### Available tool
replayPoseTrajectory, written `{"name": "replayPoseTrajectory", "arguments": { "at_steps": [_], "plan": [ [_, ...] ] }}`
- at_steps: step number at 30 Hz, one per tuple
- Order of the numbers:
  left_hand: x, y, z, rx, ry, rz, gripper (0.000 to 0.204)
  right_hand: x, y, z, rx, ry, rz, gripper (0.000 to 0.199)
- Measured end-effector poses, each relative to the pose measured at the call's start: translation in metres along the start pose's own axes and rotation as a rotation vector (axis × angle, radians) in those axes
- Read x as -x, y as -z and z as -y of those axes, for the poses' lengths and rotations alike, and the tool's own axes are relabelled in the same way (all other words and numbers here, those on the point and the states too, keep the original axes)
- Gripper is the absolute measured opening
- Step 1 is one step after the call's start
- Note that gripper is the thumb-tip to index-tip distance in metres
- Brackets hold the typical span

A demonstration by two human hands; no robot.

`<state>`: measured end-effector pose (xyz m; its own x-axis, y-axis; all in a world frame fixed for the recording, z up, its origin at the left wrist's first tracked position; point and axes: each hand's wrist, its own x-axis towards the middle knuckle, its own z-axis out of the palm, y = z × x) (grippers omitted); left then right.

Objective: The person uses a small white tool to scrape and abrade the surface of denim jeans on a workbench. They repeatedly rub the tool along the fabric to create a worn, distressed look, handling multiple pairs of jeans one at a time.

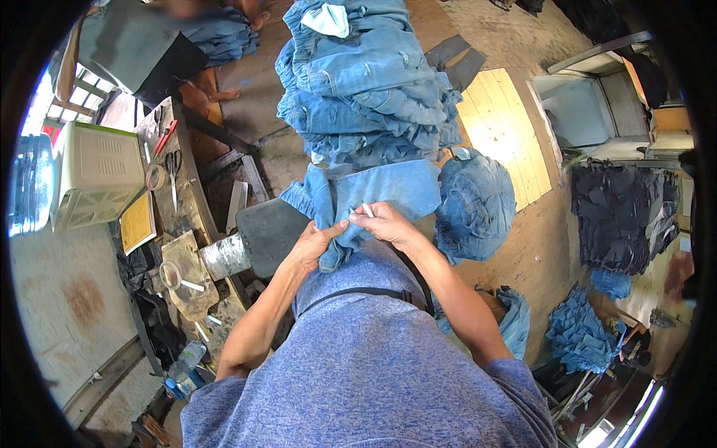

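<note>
A light-blue denim garment [392, 187] lies across my lap, with one part folded up toward my hands. My left hand [317, 243] is closed, pinching the garment's edge between thumb and fingers. Close beside it, my right hand [387, 226] is closed around a small white stick [367, 210]; its lower end is hidden, and I cannot tell its exact kind. The fingertips of both hands almost meet over the cloth. Just beyond the garment rises a tall stack of folded denim garments [366, 82], with a white piece [326, 20] on top.
A rolled denim bundle [478, 201] stands at my right. Along the left, a wooden bench [190, 187] carries scissors [173, 175], tape rolls [156, 177] and a yellow card [139, 224]. Dark cloth [624, 213] is heaped at far right. Another person's foot [220, 95] shows at upper left.
</note>
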<state>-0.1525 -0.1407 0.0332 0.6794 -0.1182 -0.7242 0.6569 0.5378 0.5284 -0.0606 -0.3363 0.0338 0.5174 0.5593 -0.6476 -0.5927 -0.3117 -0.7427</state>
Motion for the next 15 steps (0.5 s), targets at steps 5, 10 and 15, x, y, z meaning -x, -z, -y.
{"name": "replayPoseTrajectory", "arguments": {
  "at_steps": [5, 10, 15],
  "plan": [
    [0.001, 0.003, -0.002, -0.003, 0.028, 0.004, 0.047, 0.008, 0.008, 0.0, -0.393, -0.208, 0.066, 0.017],
    [0.003, 0.004, -0.002, 0.125, 0.042, 0.041, 0.048, 0.009, 0.009, 0.005, -0.266, -0.133, -0.005, 0.023],
    [0.006, 0.011, -0.011, 0.016, 0.078, 0.176, 0.052, 0.016, 0.015, 0.019, 0.077, 0.095, -0.238, 0.033]
  ]
}}
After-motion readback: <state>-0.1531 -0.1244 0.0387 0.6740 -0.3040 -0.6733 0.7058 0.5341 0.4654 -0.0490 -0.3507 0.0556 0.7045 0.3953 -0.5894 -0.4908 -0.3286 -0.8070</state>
